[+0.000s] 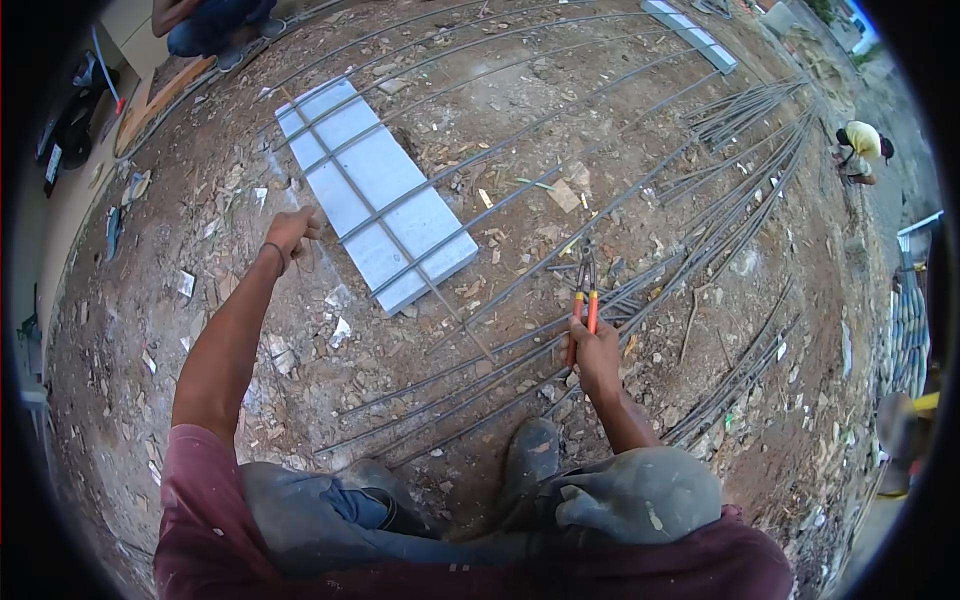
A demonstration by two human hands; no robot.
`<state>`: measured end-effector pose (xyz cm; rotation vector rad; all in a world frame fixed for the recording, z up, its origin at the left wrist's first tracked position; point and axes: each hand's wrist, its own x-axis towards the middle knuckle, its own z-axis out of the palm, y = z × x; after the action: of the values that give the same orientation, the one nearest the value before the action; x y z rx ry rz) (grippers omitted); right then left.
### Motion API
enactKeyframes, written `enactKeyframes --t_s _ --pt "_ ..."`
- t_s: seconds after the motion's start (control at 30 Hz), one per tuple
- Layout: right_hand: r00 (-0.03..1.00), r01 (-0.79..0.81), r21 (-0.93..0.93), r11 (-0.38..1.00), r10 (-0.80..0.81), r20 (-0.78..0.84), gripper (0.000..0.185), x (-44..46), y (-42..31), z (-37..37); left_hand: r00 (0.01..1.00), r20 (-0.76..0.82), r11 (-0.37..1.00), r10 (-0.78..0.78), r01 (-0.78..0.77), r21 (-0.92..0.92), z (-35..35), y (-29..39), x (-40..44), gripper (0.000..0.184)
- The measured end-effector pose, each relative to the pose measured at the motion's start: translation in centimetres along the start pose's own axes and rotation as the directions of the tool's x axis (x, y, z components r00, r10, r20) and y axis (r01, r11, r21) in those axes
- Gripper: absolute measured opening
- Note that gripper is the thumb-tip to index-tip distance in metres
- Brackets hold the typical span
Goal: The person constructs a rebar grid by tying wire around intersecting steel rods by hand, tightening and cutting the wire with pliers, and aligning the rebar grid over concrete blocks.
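My right hand [594,352] is wrapped round the red-and-yellow handles of a pair of pincers [586,290], whose dark jaws point away from me over the rods. My left hand [292,233] hovers to the left of a pale, flat block [385,185], apart from it. Its fingers are curled together, and I cannot make out whether anything small is between them. Long steel rods [470,155] run across the block. A thinner, brownish rod [360,195] lies crosswise over them along the block's length.
Bundled rods [735,210] spread over the ground on the right. A second pale block [690,35] lies at the far right. One person [215,30] crouches at the top left; another [862,148] bends over at the right. Rubble and scraps cover the soil.
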<state>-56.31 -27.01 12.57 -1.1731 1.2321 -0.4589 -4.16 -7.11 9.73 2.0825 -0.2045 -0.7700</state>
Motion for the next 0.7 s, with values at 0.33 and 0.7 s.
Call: enactKeyframes --t_s 0.33,0.7 --pt "0.958 -0.011 0.264 0.965 0.086 -0.275 0.014 3.7 3.5 -2.9 0.941 0.188 0.871 0.28 -0.332 0.362 4.6 -0.5 -2.1 0.046" --pt "0.949 -0.122 0.279 0.953 0.194 -0.248 0.016 3.4 6.1 -2.2 0.945 0.053 0.848 0.322 -0.313 0.427 5.7 -2.8 -0.9 0.044"
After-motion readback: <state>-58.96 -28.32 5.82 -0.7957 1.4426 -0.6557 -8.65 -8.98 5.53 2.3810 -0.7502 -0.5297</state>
